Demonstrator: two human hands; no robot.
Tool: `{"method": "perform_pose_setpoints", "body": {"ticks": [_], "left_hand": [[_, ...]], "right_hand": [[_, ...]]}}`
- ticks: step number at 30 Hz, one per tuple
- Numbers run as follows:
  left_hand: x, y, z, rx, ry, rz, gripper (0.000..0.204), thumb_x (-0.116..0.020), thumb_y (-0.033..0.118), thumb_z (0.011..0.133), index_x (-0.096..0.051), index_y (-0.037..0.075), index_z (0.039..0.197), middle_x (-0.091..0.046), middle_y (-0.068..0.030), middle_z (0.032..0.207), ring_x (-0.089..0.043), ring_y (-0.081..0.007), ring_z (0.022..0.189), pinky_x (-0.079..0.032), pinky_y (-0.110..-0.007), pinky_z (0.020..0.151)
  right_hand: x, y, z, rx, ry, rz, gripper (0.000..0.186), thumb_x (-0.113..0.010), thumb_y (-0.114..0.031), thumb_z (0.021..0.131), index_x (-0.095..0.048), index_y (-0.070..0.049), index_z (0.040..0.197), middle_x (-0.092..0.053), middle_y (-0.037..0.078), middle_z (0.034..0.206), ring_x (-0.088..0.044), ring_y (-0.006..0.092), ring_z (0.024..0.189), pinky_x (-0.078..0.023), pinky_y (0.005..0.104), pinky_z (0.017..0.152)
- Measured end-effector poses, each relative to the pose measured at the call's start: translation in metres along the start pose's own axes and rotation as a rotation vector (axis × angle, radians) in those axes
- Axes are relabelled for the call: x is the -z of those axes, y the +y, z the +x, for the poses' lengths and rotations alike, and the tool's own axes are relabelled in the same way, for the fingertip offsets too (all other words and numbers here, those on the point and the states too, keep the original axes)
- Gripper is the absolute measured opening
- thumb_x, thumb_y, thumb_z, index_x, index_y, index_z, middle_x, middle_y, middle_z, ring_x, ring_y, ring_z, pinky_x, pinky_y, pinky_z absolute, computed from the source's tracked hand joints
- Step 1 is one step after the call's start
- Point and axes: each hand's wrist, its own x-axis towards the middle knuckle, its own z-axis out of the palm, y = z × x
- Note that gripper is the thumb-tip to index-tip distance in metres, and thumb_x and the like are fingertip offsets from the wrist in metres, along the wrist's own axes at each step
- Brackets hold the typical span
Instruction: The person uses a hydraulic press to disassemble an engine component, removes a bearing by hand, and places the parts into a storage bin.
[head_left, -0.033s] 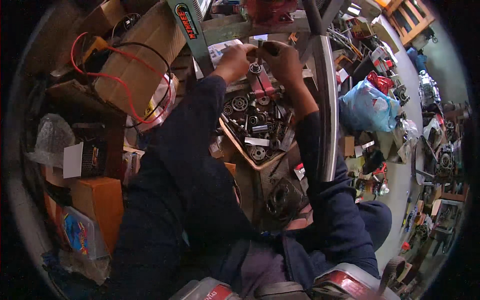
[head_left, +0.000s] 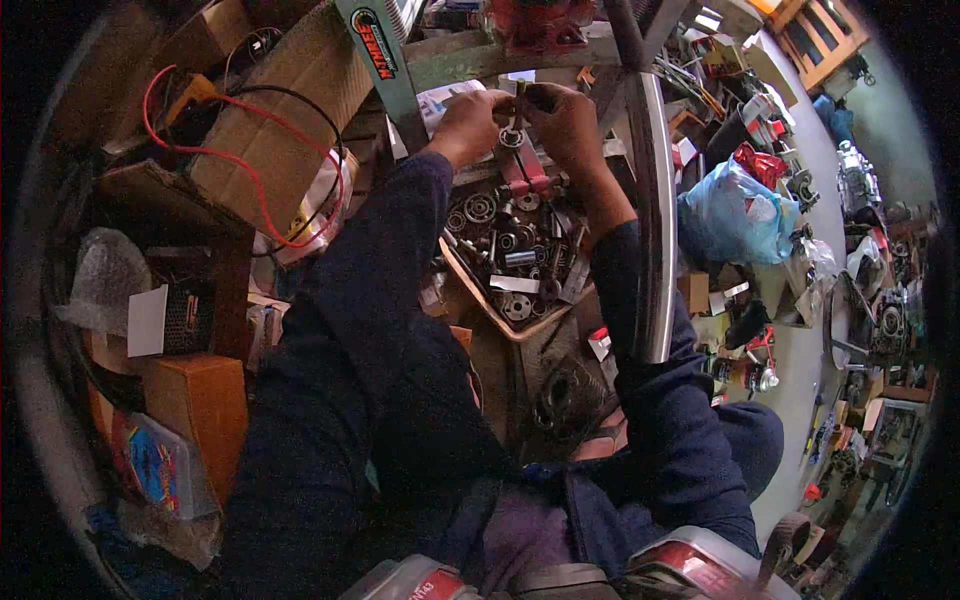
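My left hand (head_left: 468, 128) and my right hand (head_left: 566, 125) meet at the far middle, fingertips pinched round a slim upright metal shaft (head_left: 520, 98). Just below the fingers is a round ring-shaped metal part (head_left: 511, 138); I cannot tell whether it is joined to the shaft. A red metal piece (head_left: 525, 172) lies beneath them. Nearer to me sits a wooden-edged tray (head_left: 468, 277) full of greasy gears, bearings and shafts. Among these are a ring-shaped bearing (head_left: 480, 207), a shiny cylinder (head_left: 520, 258) and a drilled round flange (head_left: 516, 306).
A vertical metal post (head_left: 655, 220) stands beside my right forearm. To the left are an open cardboard box (head_left: 270, 130) with a red cable (head_left: 240, 165) over it, and an orange-brown carton (head_left: 205, 400). At right sits a blue plastic bag (head_left: 735, 215). A dark metal casting (head_left: 565, 400) lies near my legs.
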Motion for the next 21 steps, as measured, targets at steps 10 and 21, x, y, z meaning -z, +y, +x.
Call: {"method": "perform_pose_setpoints", "body": {"ticks": [10, 21], "left_hand": [[-0.014, -0.024, 0.005, -0.006, 0.016, 0.080, 0.031, -0.071, 0.018, 0.071, -0.066, 0.007, 0.100, -0.067, -0.0194, 0.093, -0.064, -0.0369, 0.090, -0.050, -0.043, 0.077], [-0.018, -0.027, 0.007, 0.110, -0.091, 0.045, 0.039, -0.076, 0.022, 0.071, -0.064, 0.011, 0.106, -0.066, -0.0160, 0.100, -0.062, -0.0358, 0.097, -0.049, -0.045, 0.082]], "right_hand": [[-0.025, 0.030, 0.003, 0.052, 0.011, 0.043, 0.023, -0.068, -0.016, 0.082, -0.068, 0.001, 0.097, -0.070, 0.016, 0.090, -0.069, 0.0249, 0.082, -0.052, 0.0324, 0.071], [0.040, 0.064, -0.021, 0.320, -0.374, -0.192, 0.034, -0.067, -0.019, 0.080, -0.061, 0.001, 0.107, -0.066, 0.020, 0.094, -0.066, 0.0332, 0.082, -0.052, 0.0391, 0.071]]}}
